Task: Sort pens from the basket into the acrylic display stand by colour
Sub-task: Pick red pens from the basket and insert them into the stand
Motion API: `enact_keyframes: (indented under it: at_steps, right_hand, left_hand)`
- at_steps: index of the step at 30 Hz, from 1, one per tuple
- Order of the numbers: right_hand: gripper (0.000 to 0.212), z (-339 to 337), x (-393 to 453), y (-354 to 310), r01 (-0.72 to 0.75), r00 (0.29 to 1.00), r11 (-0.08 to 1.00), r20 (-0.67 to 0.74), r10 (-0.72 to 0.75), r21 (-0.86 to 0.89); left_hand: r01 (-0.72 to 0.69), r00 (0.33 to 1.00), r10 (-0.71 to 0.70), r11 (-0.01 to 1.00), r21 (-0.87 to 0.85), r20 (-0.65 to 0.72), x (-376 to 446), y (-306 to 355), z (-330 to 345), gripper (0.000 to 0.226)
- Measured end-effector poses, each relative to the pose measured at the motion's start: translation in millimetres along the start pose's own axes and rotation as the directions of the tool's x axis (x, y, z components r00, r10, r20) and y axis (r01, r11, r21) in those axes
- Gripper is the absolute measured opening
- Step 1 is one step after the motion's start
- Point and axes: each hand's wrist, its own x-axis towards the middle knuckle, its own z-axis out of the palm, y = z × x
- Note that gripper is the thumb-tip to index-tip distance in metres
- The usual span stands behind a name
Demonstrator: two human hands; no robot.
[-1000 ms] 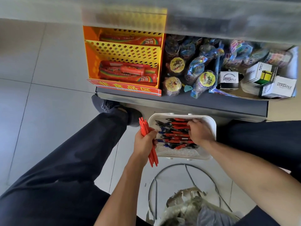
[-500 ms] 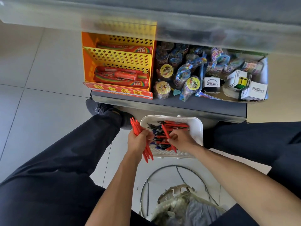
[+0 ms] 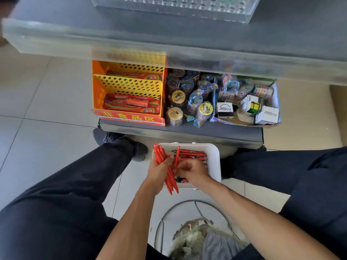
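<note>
We sit before a grey metal shop shelf (image 3: 180, 132) stocked with an orange perforated plastic rack (image 3: 127, 85) of red sweet packets and a cluster of wrapped toys and small white cardboard boxes (image 3: 266, 115). Above it, at the top of the view, we see the clear acrylic display stand (image 3: 174, 6) with its rows of holes, well apart from our hands; a second ago it was out of sight, so our head has tipped up towards it. On the floor between our dark trouser legs stands the white plastic basket (image 3: 214, 156), in which loose red pens (image 3: 193, 153) and a few darker ones lie.

Our left hand (image 3: 159, 172) clenches round a bundle of red plastic pens (image 3: 170, 177). Our right hand (image 3: 191, 170), which half a second ago was lifting one out of the basket, now pinches that single red pen (image 3: 176, 158) and has brought it against the bundle. We judge the red batch is growing, but nothing has yet reached the stand, so the sorting proper is still ahead.
</note>
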Motion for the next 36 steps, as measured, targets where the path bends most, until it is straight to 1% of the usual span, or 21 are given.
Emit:
enact_keyframes:
  at_steps: [3,5,9,12,14,16,18,19,20,21,22,23,24,25,27,29,30,31,33,36]
  right_hand:
    - [0.008,-5.3,2.0,3.3,0.004,0.999,1.000,0.045,-0.004,0.002]
    - [0.015,-5.3,3.0,1.2,0.003,0.995,1.000,0.102,-0.003,0.000]
    - [0.031,-4.1,11.6,1.8,-0.085,0.980,0.996,0.181,0.081,0.017]
    - [0.037,-1.3,19.1,-0.6,-0.103,0.967,0.994,0.238,0.095,0.021]
    - [0.037,2.5,25.4,-3.0,-0.111,0.953,0.994,0.284,0.105,0.003]
    - [0.029,6.7,30.3,-4.8,-0.121,0.928,0.992,0.351,0.125,-0.034]
    - [0.024,9.8,34.6,-2.0,-0.173,0.901,0.984,0.396,0.179,-0.051]
    - [0.021,9.8,37.3,0.2,-0.222,0.899,0.975,0.382,0.216,-0.028]
    - [0.017,8.9,40.7,2.6,-0.268,0.908,0.963,0.337,0.249,0.012]
    - [0.013,6.9,45.3,6.6,-0.284,0.931,0.959,0.238,0.275,0.004]
    - [0.011,3.4,50.8,11.0,-0.280,0.954,0.958,0.090,0.285,-0.063]
    - [0.012,-3.0,58.4,19.6,-0.273,0.962,0.943,-0.067,0.265,-0.190]
    - [0.015,-11.3,65.9,29.6,-0.278,0.956,0.909,-0.181,0.231,-0.309]
    - [0.020,-20.2,71.6,37.1,-0.293,0.948,0.870,-0.240,0.210,-0.396]
    - [0.031,-36.7,80.2,48.6,-0.308,0.947,0.779,-0.258,0.193,-0.546]
    - [0.039,-47.9,86.6,56.4,-0.268,0.963,0.667,-0.206,0.173,-0.695]
    - [0.042,-51.3,89.8,58.9,-0.241,0.970,0.632,-0.174,0.167,-0.737]
    - [0.043,-52.9,92.6,60.0,-0.225,0.974,0.616,-0.153,0.169,-0.755]
    - [0.039,-52.6,95.8,59.5,-0.217,0.976,0.588,-0.157,0.152,-0.779]
    - [0.034,-50.6,95.1,58.6,-0.227,0.974,0.527,-0.199,0.110,-0.819]
  left_hand:
    - [-0.001,0.999,0.001,1.000,-0.009,0.048,2.0,-3.5,1.2,0.010]
    - [-0.007,0.999,0.007,1.000,0.001,0.054,3.6,-5.2,0.8,0.012]
    - [0.030,0.996,-0.029,1.000,-0.007,0.086,12.8,-8.1,-4.7,0.012]
    - [0.044,0.994,-0.043,0.999,-0.011,0.103,17.0,-9.6,-9.7,0.016]
    - [0.040,0.992,-0.042,0.999,0.023,0.121,18.1,-11.0,-11.9,0.020]
    - [0.044,0.995,-0.048,0.998,0.044,0.083,21.0,-15.9,-14.6,0.020]
    - [0.059,0.998,-0.058,0.998,0.028,-0.029,23.7,-20.2,-18.4,0.016]
    - [0.066,0.994,-0.065,0.998,0.015,-0.086,25.1,-20.9,-20.4,0.013]
    - [0.072,0.989,-0.072,0.997,-0.003,-0.130,26.3,-21.1,-22.5,0.012]
    - [0.081,0.984,-0.084,0.996,-0.026,-0.160,27.4,-20.9,-24.3,0.011]
    - [0.089,0.979,-0.098,0.994,-0.057,-0.179,28.0,-20.2,-25.9,0.011]
    - [0.098,0.975,-0.112,0.992,-0.083,-0.191,28.8,-19.5,-27.1,0.010]
    - [0.105,0.972,-0.123,0.990,-0.098,-0.201,29.3,-18.3,-27.8,0.009]
    - [0.109,0.969,-0.129,0.989,-0.103,-0.210,30.2,-17.9,-28.7,0.008]
    - [0.110,0.968,-0.131,0.988,-0.110,-0.212,31.2,-17.7,-29.9,0.007]
    - [0.112,0.968,-0.131,0.989,-0.101,-0.213,32.2,-18.6,-31.2,0.006]
    - [0.117,0.967,-0.135,0.988,-0.098,-0.214,32.3,-18.9,-31.7,0.008]
    - [0.124,0.967,-0.142,0.987,-0.098,-0.212,32.9,-19.0,-32.3,0.012]
    - [0.143,0.964,-0.160,0.985,-0.093,-0.210,33.5,-18.4,-33.6,0.017]
    - [0.155,0.964,-0.171,0.984,-0.093,-0.203,33.2,-16.8,-34.8,0.013]
